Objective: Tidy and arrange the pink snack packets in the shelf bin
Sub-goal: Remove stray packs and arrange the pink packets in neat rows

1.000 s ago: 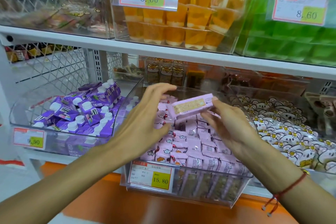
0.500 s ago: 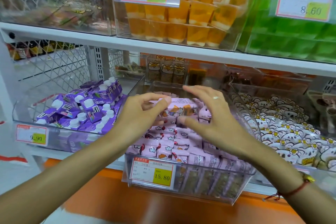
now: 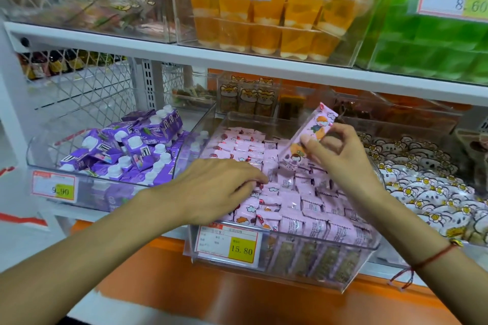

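Note:
A clear plastic shelf bin [image 3: 311, 265] in the middle of the lower shelf holds several pink snack packets [image 3: 287, 200] in rough rows. My right hand [image 3: 340, 155] pinches one pink packet [image 3: 311, 134] with cartoon figures on it, lifted and tilted above the back right of the pile. My left hand [image 3: 214, 187] lies palm down on the left side of the pile, fingertips pressing on packets near the middle. A price tag reading 15.80 [image 3: 228, 244] hangs on the bin's front.
A bin of purple cartons [image 3: 126, 150] stands to the left, a bin of white flower-print packets [image 3: 427, 192] to the right. The upper shelf edge [image 3: 237, 60] carries orange jelly cups [image 3: 277, 24] and green packs [image 3: 433, 42]. An orange ledge runs below the bins.
Both hands were together over the back of the pile. Now the right hand has lifted a packet up and right, and the left hand has dropped flat onto the packets.

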A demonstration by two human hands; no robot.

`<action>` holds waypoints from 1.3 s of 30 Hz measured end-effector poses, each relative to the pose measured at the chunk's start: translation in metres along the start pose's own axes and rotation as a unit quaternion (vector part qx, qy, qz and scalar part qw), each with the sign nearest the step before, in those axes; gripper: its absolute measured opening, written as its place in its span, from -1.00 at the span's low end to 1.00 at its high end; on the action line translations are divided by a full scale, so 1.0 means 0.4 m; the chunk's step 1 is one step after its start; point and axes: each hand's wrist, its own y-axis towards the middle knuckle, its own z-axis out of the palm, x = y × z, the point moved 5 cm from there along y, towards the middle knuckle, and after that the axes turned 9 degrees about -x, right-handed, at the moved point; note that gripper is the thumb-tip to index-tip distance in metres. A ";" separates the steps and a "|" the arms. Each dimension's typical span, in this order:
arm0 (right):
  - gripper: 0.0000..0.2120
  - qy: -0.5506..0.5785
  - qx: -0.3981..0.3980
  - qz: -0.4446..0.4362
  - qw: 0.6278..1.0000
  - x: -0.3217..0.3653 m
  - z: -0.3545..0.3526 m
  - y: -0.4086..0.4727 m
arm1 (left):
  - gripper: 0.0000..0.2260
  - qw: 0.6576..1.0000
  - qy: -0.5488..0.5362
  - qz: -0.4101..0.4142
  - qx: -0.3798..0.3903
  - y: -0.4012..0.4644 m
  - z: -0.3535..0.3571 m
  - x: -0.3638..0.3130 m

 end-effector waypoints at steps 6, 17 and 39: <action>-0.50 -0.024 -0.004 -0.040 0.999 -0.011 0.034 0.005 | -0.67 0.999 -0.003 0.013 0.030 0.008 0.006 0.008; -0.76 -0.407 0.124 -0.258 0.867 0.017 0.067 -0.011 | -0.74 0.999 -0.026 -0.034 -0.025 0.002 -0.007 0.017; -0.78 -0.487 0.177 -0.158 0.841 -0.042 0.117 0.083 | -0.72 0.994 -0.072 -0.075 -0.037 0.063 0.051 0.029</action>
